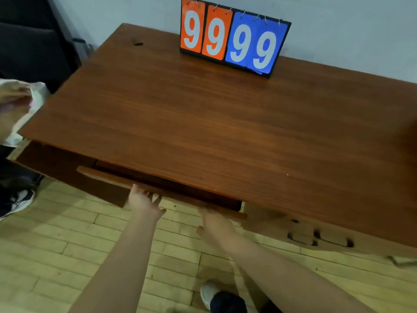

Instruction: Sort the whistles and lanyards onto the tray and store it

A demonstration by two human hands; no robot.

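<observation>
Reddish-brown wooden tabletop (203, 120) carries a flip scoreboard (232, 39) at its far edge, orange and blue cards reading 9999. Below the near edge, a shallow brown wooden drawer (101, 175) stands slightly out. Its interior is dark, so the tray, whistles and lanyards cannot be made out. Left hand (144, 199) is apart, with straight fingers touching the drawer front. Right hand (216, 224) is blurred at the front's right end and its grip cannot be told.

On my remote feed, the drawer (106, 176) interior lay dark beneath the bench (203, 120); the right hand (216, 224) blurred, grip unreadable; a white bag (20, 105) was cropped left.
</observation>
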